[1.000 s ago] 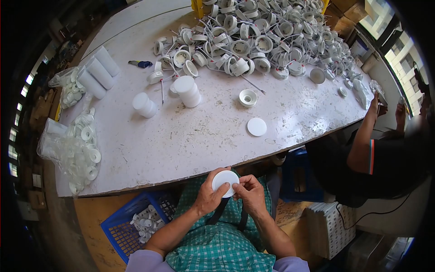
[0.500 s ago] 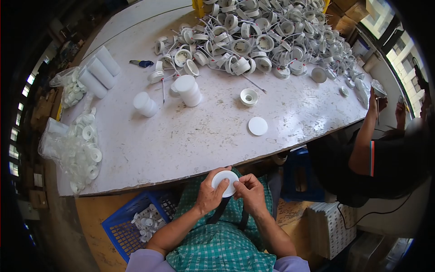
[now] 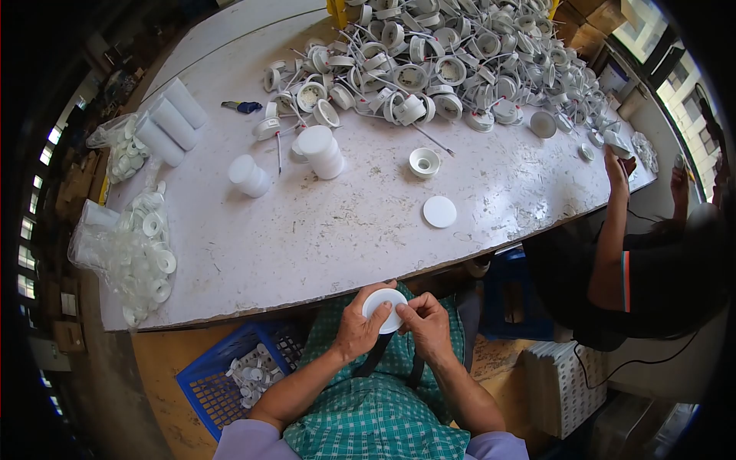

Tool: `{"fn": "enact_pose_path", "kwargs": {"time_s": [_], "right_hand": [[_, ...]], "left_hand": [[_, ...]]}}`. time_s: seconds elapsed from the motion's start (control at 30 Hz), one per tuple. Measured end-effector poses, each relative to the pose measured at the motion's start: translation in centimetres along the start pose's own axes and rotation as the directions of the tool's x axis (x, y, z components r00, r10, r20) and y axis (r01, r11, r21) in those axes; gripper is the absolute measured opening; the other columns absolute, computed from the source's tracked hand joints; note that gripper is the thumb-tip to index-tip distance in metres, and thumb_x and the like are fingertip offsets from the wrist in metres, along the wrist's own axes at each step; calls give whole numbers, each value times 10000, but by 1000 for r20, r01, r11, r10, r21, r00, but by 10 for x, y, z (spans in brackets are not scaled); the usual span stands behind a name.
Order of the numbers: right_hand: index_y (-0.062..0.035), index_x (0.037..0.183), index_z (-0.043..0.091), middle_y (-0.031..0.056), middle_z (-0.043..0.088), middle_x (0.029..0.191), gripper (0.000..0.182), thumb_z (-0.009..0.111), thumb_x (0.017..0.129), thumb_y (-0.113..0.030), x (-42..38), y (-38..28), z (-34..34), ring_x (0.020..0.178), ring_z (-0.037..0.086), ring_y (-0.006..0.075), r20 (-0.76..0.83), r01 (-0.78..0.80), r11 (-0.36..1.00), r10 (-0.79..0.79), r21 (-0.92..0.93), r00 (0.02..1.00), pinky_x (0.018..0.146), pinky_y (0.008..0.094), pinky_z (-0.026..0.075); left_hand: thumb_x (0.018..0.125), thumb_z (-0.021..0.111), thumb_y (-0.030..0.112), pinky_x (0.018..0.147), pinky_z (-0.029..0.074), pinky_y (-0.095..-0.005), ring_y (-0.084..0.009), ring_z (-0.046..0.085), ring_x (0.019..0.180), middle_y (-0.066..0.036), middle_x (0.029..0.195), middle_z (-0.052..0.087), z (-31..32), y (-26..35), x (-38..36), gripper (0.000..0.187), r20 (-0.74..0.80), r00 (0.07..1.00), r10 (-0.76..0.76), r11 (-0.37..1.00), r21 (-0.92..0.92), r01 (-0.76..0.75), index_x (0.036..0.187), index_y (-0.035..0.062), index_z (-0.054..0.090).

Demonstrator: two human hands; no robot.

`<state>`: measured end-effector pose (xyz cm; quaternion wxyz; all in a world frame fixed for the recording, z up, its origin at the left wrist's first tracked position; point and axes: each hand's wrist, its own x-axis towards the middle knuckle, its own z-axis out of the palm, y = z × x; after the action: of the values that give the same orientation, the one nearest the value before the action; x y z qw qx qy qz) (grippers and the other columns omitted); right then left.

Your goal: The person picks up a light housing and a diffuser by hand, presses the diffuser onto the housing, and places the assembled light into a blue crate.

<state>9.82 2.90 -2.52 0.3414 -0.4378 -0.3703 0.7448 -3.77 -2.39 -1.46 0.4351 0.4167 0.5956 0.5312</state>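
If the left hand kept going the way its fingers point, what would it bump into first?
The left hand already touches the round white plastic disc held by both hands. Beyond it, probably the near edge of the scuffed white worktable, though depth is hard to judge.

We see a bright, daylit scene through a strong fisheye lens: the table (image 3: 345, 230) edge bows, and black vignette fills the corners. Light comes from windows far right of our hands, where the panes blow out to white. Beyond our hands the tabletop shows mild glare, and the white cylinders cast short, soft shadows. Our left hand (image 3: 359, 328) and right hand (image 3: 425, 326) are sharp and evenly lit. The outer edges are smeared and dim.
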Motion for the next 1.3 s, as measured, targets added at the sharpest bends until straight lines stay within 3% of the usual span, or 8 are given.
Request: {"fn": "enact_pose_path", "kwargs": {"time_s": [0.47,0.67,0.73,0.83,1.07,1.13,1.23,1.3], "right_hand": [[-46,774,501,59,582,686,192,682,825,-82,-4,6,1,531,548,97,-28,28,1000,-28,-9,999,459,209,460],[-26,780,507,51,582,643,203,690,823,-105,-6,1,1,500,544,82,-113,54,995,-63,-81,992,439,207,442],[-45,765,502,40,563,648,196,682,824,-98,-4,1,-1,489,521,79,-124,74,989,-91,-131,988,422,206,445],[-44,765,503,39,564,651,196,680,825,-102,-4,-3,-1,499,524,76,-128,88,990,-102,-113,987,421,207,447],[-40,771,505,38,569,659,195,680,826,-106,-4,-4,-4,514,528,71,-140,97,988,-113,-117,984,431,207,458],[-38,773,503,42,573,658,198,681,827,-109,-5,-3,-5,509,530,74,-131,94,988,-111,-123,985,431,206,458],[-39,774,502,46,574,652,202,682,829,-114,-8,-1,-5,503,533,79,-134,90,988,-107,-128,985,429,205,456],[-40,773,501,47,575,649,204,682,830,-117,-9,-1,-4,501,534,80,-136,87,990,-103,-114,985,426,205,454]], "left_hand": [[904,554,174,839,484,-292,-167,598,974,-116,1135,624,-1,1,5,301,17,1000,-23,1000,13,23,1160,14,550],[877,566,126,859,484,-306,-170,585,984,-137,1120,607,-3,-14,13,343,134,985,-109,978,-161,130,1169,-50,528],[863,542,54,893,478,-323,-187,550,1053,-149,1189,545,-4,-17,14,444,272,949,-159,873,-410,264,1278,-45,419],[866,517,78,848,476,-263,-170,552,1021,-123,1166,532,-6,-16,11,501,288,933,-216,801,-495,338,1329,-20,354],[852,517,89,917,443,-308,-185,523,1081,-142,1188,522,-10,-21,7,556,281,954,-105,886,-410,218,1353,-38,312],[859,505,28,925,452,-333,-202,530,1087,-145,1193,513,-14,-14,8,554,323,940,-112,946,-254,200,1366,-37,292],[867,510,46,930,448,-328,-191,528,1094,-136,1169,533,-15,-11,10,529,324,940,-105,972,-165,165,1354,-39,322],[866,516,51,930,453,-330,-196,525,1106,-137,1187,523,-14,-18,9,537,334,936,-112,947,-249,202,1356,-35,316]]}}
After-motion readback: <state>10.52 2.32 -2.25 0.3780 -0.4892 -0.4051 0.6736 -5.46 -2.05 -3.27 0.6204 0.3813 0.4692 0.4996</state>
